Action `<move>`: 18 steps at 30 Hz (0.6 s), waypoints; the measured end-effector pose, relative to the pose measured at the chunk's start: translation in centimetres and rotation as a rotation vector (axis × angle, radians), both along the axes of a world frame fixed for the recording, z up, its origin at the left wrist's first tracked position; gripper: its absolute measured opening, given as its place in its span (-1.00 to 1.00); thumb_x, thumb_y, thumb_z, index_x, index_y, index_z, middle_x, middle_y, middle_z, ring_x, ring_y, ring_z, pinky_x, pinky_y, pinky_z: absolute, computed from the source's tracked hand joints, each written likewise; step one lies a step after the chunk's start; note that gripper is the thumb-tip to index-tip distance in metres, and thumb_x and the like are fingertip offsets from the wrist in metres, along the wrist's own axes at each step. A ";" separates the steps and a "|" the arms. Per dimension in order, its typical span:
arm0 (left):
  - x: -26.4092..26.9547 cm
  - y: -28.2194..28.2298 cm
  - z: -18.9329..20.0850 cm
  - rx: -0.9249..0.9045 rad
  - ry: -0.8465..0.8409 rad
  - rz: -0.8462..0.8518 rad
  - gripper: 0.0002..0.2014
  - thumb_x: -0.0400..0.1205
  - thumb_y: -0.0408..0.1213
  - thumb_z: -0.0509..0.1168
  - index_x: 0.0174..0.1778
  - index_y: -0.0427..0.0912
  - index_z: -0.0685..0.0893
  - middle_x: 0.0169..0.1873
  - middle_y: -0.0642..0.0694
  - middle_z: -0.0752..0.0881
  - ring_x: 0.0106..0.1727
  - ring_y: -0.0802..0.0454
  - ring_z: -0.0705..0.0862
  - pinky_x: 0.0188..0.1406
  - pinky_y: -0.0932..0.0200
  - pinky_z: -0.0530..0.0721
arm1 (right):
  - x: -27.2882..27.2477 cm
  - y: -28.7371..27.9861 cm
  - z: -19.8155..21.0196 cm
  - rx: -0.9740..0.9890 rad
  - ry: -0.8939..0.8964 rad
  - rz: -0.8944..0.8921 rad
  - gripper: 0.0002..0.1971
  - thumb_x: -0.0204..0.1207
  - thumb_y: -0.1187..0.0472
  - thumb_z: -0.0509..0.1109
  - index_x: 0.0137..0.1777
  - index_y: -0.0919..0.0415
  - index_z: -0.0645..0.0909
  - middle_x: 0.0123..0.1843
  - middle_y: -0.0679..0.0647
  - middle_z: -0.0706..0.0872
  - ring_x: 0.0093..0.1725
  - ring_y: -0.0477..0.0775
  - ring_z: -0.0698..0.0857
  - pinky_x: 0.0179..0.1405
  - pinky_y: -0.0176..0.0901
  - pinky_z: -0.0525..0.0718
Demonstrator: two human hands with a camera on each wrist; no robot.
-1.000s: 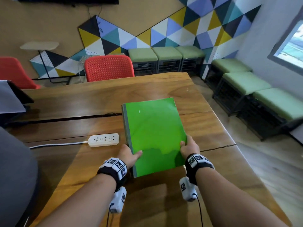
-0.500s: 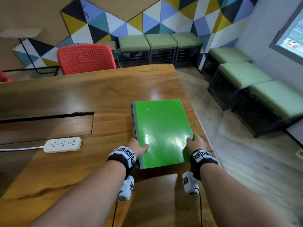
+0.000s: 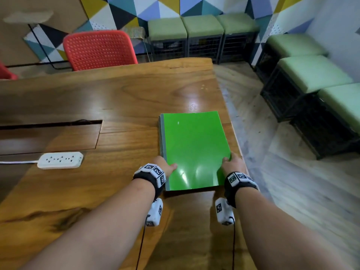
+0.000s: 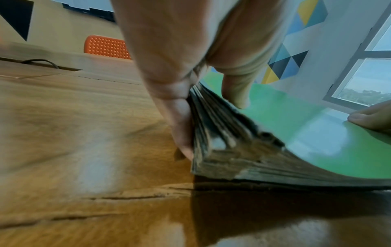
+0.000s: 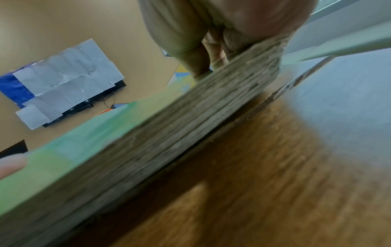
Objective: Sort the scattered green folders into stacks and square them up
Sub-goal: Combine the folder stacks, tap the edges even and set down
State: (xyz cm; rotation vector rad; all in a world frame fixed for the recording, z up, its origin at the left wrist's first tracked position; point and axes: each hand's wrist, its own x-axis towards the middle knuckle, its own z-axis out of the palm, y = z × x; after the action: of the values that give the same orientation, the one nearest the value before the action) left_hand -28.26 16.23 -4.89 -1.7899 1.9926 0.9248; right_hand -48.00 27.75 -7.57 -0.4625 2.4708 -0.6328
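The stack of green folders (image 3: 194,149) lies near the table (image 3: 116,98) edge; left hand (image 3: 165,167) and right hand (image 3: 232,164) grasp its near corners, probably to align it.

Stack of green folders (image 3: 193,151): one, near right on the wooden table (image 3: 116,98); number of folders in it too blurred to count. Hands: two, left hand (image 3: 165,166) and right hand (image 3: 232,164). White power strip (image 3: 60,160): one, near left. Red chairs: two, one at far side (image 3: 99,49), one cut off at left edge (image 3: 5,72). Green-cushioned stools: six, three along far wall (image 3: 202,26), three along right wall (image 3: 311,73).
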 end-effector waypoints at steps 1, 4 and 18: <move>-0.1 0.0 -0.1 -0.005 -0.005 0.007 -0.33 0.57 0.15 0.33 0.36 -0.37 0.51 0.28 -0.27 0.65 0.27 -0.23 0.66 0.14 0.02 0.62 | -0.1 -0.1 -0.2 0.003 0.005 0.000 -0.60 0.64 0.19 0.26 0.46 0.24 0.46 0.35 0.23 0.53 0.20 0.22 0.63 0.23 0.03 0.64; -0.4 0.0 -0.3 -0.014 -0.003 0.039 -0.38 0.57 0.12 0.35 0.31 -0.38 0.55 0.24 -0.28 0.68 0.23 -0.24 0.68 0.16 0.00 0.64 | -0.3 -0.5 -0.1 0.024 -0.008 -0.008 -0.55 0.63 0.23 0.28 0.50 0.28 0.43 0.47 0.23 0.32 0.28 0.24 0.60 0.32 -0.01 0.56; 0.3 0.1 1.0 -0.085 -0.100 -0.122 -0.44 0.59 0.23 0.26 -0.45 -0.18 0.32 -0.51 -0.06 0.40 -0.53 0.04 0.36 -0.58 0.18 0.30 | 1.0 -1.5 0.4 0.282 0.082 0.042 -0.52 0.58 0.31 0.14 0.52 0.26 0.28 0.59 0.28 0.24 0.56 0.33 0.21 0.54 0.27 0.23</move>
State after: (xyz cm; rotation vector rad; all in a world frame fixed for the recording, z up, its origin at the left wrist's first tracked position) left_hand -27.97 16.31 -3.92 -1.7005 2.0802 0.7097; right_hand -47.02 26.24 -7.20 -0.4344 2.5673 -0.2459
